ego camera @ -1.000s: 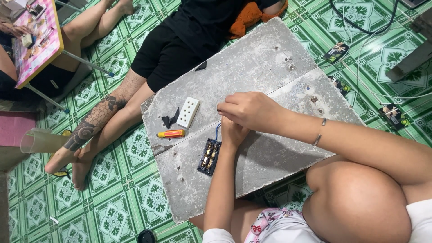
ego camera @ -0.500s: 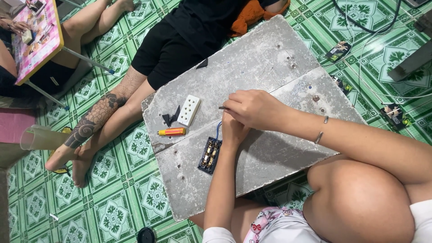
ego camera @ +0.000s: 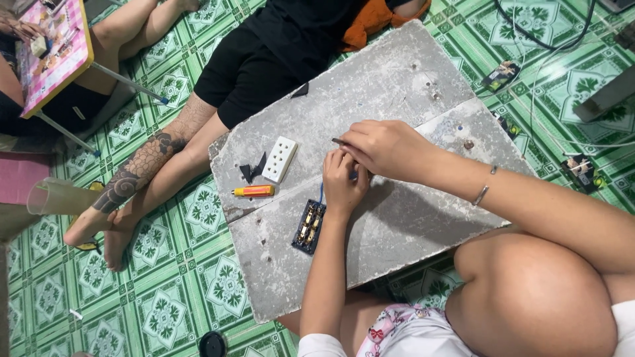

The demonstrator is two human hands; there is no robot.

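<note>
My left hand pinches a thin blue wire that runs down to a black socket base with brass contacts, lying on a grey board. My right hand, with a bracelet on its wrist, sits just above the left and grips a thin metal-tipped tool pointing left. The two hands touch. A white socket cover, an orange tester screwdriver and black tape scraps lie to the left of my hands.
Another person in black shorts sits across the board, a tattooed leg stretched along its left edge. A pink folding table stands far left, a clear plastic cup below it. Cables and small electrical parts lie on the green tiles at right.
My hands stay together over the blue wire and shift only slightly. The things on the board have not moved.
</note>
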